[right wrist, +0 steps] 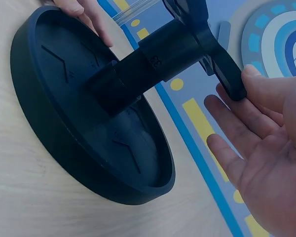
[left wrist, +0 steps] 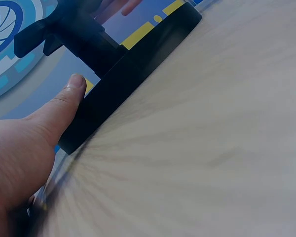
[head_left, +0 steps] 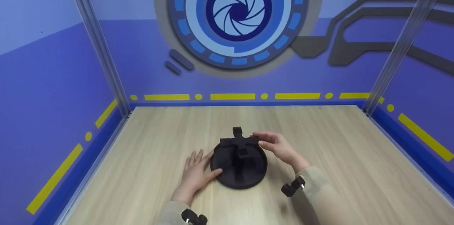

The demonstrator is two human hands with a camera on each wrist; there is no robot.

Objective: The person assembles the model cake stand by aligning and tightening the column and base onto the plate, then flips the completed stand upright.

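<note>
A black round base [head_left: 244,181] with a raised rim lies flat on the table. From its middle rises a thick black post [right wrist: 153,57], topped by a four-armed cross-shaped handle [head_left: 241,141]. My right hand [head_left: 281,147] pinches the handle's right arm between thumb and forefinger; in the right wrist view the other fingers spread below it. On the left side, my left hand [head_left: 197,172] rests against the base with fingers straight and spread. Its thumb [left wrist: 64,106] lies along the rim in the left wrist view, while its other fingers are hidden there.
The pale wooden table [head_left: 170,129] is walled by blue-purple panels [head_left: 134,58] at the back and both sides. Metal corner posts [head_left: 103,48] stand at the back corners. Small black clips [head_left: 293,186] are worn at both wrists.
</note>
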